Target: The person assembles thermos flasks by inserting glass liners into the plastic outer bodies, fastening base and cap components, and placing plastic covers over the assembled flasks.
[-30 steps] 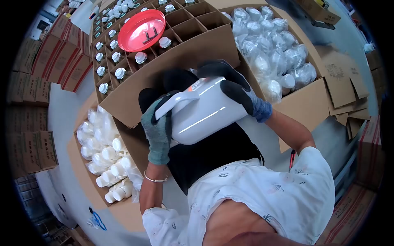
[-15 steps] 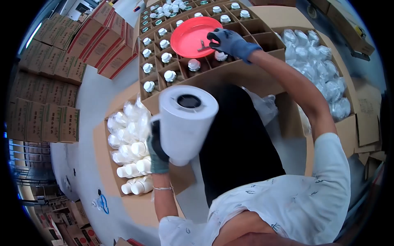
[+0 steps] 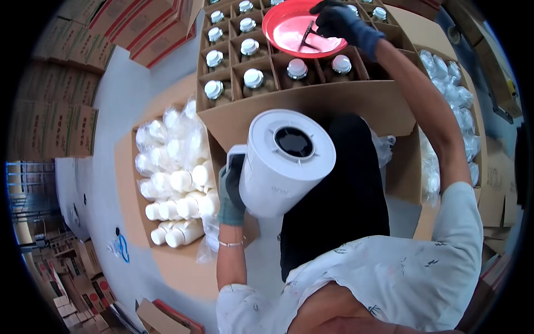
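Observation:
My gloved left hand (image 3: 231, 192) is closed round the handle of a white cylindrical jug (image 3: 267, 189). The jug's round end, with a dark recess in its middle, faces up towards me. My right hand (image 3: 340, 23), in a dark glove, is over the right side of a red basin (image 3: 272, 34). Its fingers are curved, with a gap between thumb and fingers. A dark T-shaped piece (image 3: 306, 37) is in the basin close to those fingertips; contact is unclear. Beneath the basin stand capped bottles (image 3: 253, 78) in a divided carton (image 3: 311, 100).
A carton of white bottles (image 3: 181, 206), partly in clear plastic, stands at the left. Plastic-wrapped bottles (image 3: 459, 94) fill a carton at the right. Stacked cartons (image 3: 53, 128) line the far left. A blue loop (image 3: 123, 248) lies on the floor.
The view has shifted, so the bottle carton looks nearer and higher. The jug has moved right and tilted, showing more of its round end. My right hand stays at the basin's right side.

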`<state>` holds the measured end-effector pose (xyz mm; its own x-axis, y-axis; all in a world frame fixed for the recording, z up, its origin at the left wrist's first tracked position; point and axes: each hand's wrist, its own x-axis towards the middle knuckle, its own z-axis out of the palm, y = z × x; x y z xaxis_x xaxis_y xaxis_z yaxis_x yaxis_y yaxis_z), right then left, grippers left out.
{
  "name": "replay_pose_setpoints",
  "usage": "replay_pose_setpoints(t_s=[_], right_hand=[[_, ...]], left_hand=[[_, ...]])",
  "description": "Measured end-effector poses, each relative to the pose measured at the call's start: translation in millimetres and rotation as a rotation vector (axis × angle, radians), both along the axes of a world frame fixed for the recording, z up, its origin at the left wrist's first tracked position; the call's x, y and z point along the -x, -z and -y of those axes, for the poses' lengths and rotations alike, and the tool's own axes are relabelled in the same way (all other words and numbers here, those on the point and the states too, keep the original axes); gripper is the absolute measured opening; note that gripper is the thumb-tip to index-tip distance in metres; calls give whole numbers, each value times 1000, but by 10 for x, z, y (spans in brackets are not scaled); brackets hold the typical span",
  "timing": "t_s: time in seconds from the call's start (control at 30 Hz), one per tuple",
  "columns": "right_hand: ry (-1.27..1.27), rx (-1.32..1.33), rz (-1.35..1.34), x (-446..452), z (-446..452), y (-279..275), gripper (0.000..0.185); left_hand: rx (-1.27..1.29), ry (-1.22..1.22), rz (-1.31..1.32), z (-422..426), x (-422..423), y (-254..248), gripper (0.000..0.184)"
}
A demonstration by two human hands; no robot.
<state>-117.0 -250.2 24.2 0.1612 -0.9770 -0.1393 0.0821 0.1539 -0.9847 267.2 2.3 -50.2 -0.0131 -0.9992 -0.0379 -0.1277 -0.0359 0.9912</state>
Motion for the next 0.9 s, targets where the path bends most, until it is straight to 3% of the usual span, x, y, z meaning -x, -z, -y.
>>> replay_pose_setpoints(t_s=[0.03, 0.1, 0.13, 0.17, 0.23, 0.3, 0.33, 0.43, 0.47, 0.6, 0.67, 0.7, 0.77, 0.8, 0.83, 0.9], right_hand=[[67, 99, -14, -131, -247, -70, 29], [-147, -20, 1, -139, -427, -53, 28], [-44, -8, -238, -231, -468, -31, 30], [-67, 204, -283, -99, -210, 305, 34], [120, 648, -948, -184, -185, 150, 29], [-10, 531, -944, -169, -106, 138, 34], [-49, 622, -1065, -179, 53, 286, 38], [-126, 500, -1473, -538, -8, 182, 51], [-180, 502, -1538, -647, -44, 146, 40], [-382, 708, -1854, -733, 159, 228, 43], [-534, 735, -1947, -730, 241, 148, 41], [-486, 706, -1811, -665, 275, 124, 39], [-396, 649, -1549, -402, 313, 84, 34], [-263, 750, -1351, -261, 375, 148, 30], [-262, 262, -969, -319, -9, -244, 30], [-322, 101, -453, -206, -294, -348, 31]], left_hand=[[-12, 25, 7, -5, 19, -52, 46], [-2, 68, 15, -13, 85, -168, 46], [14, 83, 19, -18, 101, -173, 46], [30, 98, 22, -23, 118, -178, 46], [111, 124, 94, -30, 98, -92, 46], [301, 170, 301, -26, 48, -2, 44], [419, 198, 440, -32, 14, 27, 43], [251, 188, 312, -49, 95, -173, 38], [168, 164, 225, -51, 110, -195, 37], [194, 116, 225, -21, 65, -51, 43], [18, 105, 79, -75, 54, -130, 44], [-62, 99, 3, -75, 44, -140, 44], [12, 110, 85, -63, 10, -108, 45], [-13, 91, 14, -70, 17, -69, 45], [-37, 71, -58, -79, 23, -30, 46], [-196, -15, -410, -12, 60, 95, 48]])
